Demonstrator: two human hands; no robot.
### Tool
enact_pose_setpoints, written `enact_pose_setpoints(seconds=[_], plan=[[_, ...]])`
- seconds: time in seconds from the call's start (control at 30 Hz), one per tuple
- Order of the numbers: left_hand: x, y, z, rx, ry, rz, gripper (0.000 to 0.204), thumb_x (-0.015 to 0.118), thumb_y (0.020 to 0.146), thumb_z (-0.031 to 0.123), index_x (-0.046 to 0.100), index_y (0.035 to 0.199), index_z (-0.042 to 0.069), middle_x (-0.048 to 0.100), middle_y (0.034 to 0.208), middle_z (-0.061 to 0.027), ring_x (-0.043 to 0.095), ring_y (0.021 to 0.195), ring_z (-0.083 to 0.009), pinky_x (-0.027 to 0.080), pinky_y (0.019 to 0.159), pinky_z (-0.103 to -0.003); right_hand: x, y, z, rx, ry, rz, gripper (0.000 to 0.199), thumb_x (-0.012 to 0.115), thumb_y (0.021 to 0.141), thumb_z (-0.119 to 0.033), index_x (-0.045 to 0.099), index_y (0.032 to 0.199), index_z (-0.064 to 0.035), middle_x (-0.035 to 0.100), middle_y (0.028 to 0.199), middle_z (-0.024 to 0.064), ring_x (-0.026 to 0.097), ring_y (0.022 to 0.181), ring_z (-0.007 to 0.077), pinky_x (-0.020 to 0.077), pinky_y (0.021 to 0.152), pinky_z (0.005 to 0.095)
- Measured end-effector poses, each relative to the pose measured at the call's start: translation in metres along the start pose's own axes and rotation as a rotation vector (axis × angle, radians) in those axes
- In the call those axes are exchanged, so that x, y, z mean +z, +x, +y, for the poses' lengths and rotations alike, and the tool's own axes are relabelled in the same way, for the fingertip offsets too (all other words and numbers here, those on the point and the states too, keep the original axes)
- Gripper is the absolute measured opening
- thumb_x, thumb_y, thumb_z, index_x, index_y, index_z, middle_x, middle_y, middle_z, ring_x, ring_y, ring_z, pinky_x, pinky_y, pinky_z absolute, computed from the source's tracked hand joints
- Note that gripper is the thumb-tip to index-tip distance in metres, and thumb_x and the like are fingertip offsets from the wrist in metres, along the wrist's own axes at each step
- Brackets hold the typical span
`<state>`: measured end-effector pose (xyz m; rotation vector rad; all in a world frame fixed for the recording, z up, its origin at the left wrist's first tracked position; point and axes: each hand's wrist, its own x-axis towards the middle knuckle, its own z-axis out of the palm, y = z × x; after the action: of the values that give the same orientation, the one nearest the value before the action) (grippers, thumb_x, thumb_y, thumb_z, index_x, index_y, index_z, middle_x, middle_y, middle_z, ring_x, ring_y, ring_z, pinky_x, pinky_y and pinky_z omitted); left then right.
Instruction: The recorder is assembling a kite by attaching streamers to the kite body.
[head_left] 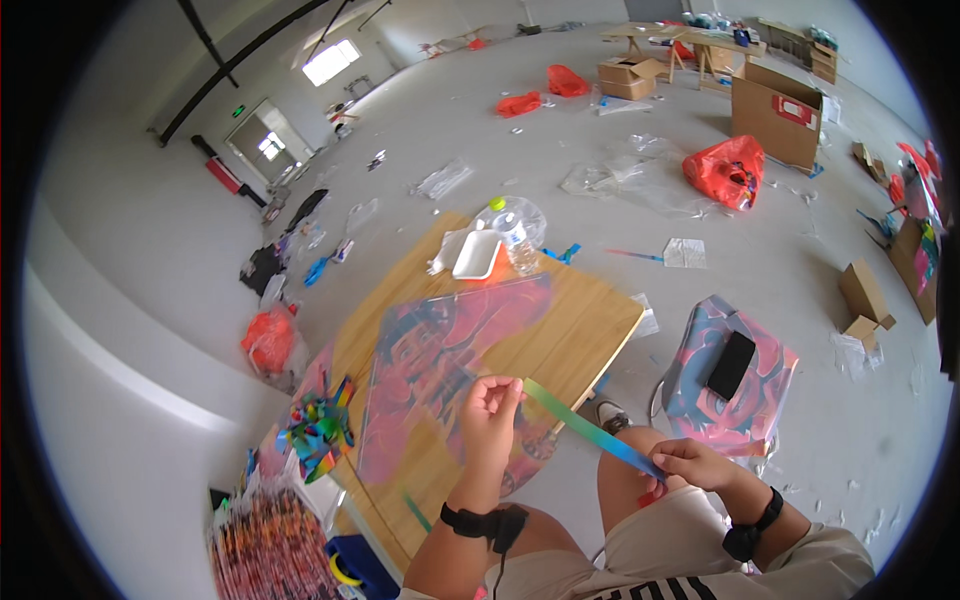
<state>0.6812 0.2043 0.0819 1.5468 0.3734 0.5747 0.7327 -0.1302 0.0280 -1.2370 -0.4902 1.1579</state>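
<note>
The left hand [490, 408] has its grip closed on the upper, green end of a narrow rainbow-coloured strip [588, 430], pinched between thumb and fingertips. The right hand [700, 463] has its grip closed on the lower, blue end of the same strip, above the person's bare knee. The strip runs taut and straight between both hands, slanting down from left to right, in the air just off the near right edge of the wooden counter [590, 330]. Each wrist carries a black band. On the counter, directly beyond the left hand, lies a large kite sheet [440, 370] printed in red and blue, flat and covering much of the surface. At the far end of the counter stand a white tray [477, 254] and a clear plastic bottle [516, 238], touching or just beside each other. To the left of the kite sheet lies a bundle of multicoloured strips [318, 432]. On the floor to the right rests a second printed kite [730, 385] with a black object [731, 364] on top.
</note>
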Motion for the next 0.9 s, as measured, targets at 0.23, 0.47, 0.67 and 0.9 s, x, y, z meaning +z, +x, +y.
enact_pose_setpoints(seconds=[0.23,0.47,0.67,0.9], plan=[[0.032,0.109,-0.093,-0.044,0.189,-0.029,0.016,0.075,0.096,0.016,0.067,0.101,0.003,0.068,0.098,-0.0057,0.067,0.09,-0.0136,0.053,0.075,-0.03,-0.049,0.066,0.026,0.031,-0.036,0.308,0.026,0.056,0.108,-0.023,0.067,0.098,-0.0007,0.071,0.08,0.0039,0.067,0.07,0.0111,0.0543,0.065,0.0265],[0.034,0.188,-0.173,0.162,0.598,0.088,0.018,0.081,0.088,0.022,0.072,0.094,0.008,0.067,0.1,-0.0088,0.062,0.089,-0.0228,0.051,0.081,-0.036,-0.082,0.143,0.034,0.127,-0.171,0.48,0.03,0.061,0.105,-0.025,0.068,0.089,-0.0011,0.066,0.07,0.002,0.062,0.062,0.009,0.0496,0.058,0.0252],[0.023,0.219,-0.218,0.238,0.633,0.09,0.019,0.084,0.084,0.02,0.074,0.087,0.005,0.067,0.093,-0.0077,0.061,0.088,-0.0224,0.049,0.08,-0.038,-0.096,0.175,0.037,0.132,-0.112,0.551,0.029,0.062,0.105,-0.024,0.065,0.086,-0.0023,0.066,0.07,0.0005,0.059,0.059,0.0075,0.0469,0.052,0.0256],[0.029,0.222,-0.225,0.198,0.564,0.111,0.016,0.086,0.081,0.016,0.075,0.085,0.005,0.065,0.087,-0.005,0.061,0.081,-0.0194,0.049,0.075,-0.035,-0.103,0.178,0.042,0.155,-0.084,0.562,0.029,0.063,0.105,-0.027,0.068,0.092,-0.0016,0.067,0.072,0.0013,0.061,0.062,0.0078,0.0499,0.057,0.0248]])
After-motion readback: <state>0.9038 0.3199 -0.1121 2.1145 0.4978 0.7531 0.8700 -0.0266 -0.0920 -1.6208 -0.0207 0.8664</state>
